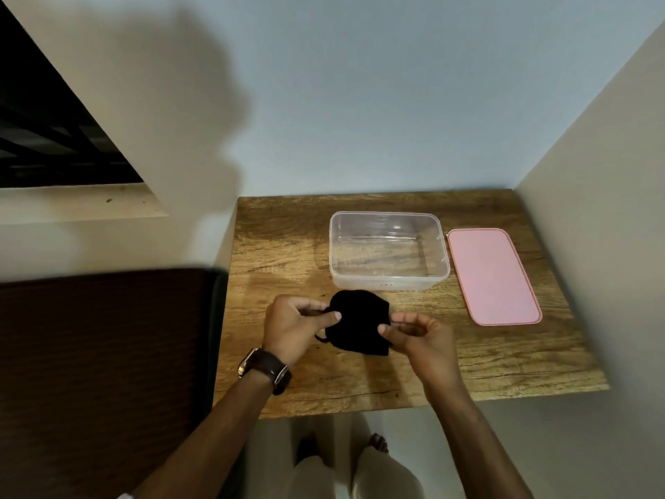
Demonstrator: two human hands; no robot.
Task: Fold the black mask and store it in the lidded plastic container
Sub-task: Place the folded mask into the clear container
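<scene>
The black mask [360,320] is held between both hands just above the wooden table [288,246], in front of the container. My left hand [297,327] pinches its left edge by the ear loop, and a loop hangs below. My right hand [419,336] pinches its right edge with thumb and fingers. The clear plastic container [388,280] stands uncovered just behind the mask, with nothing inside. Its pink lid [493,279] lies flat on the table to the right of it.
A wall rises close on the right of the table and another behind it. A dark brown panel [100,354] stands against the table's left side. A window recess [54,138] is at upper left. My legs show below the table's front edge.
</scene>
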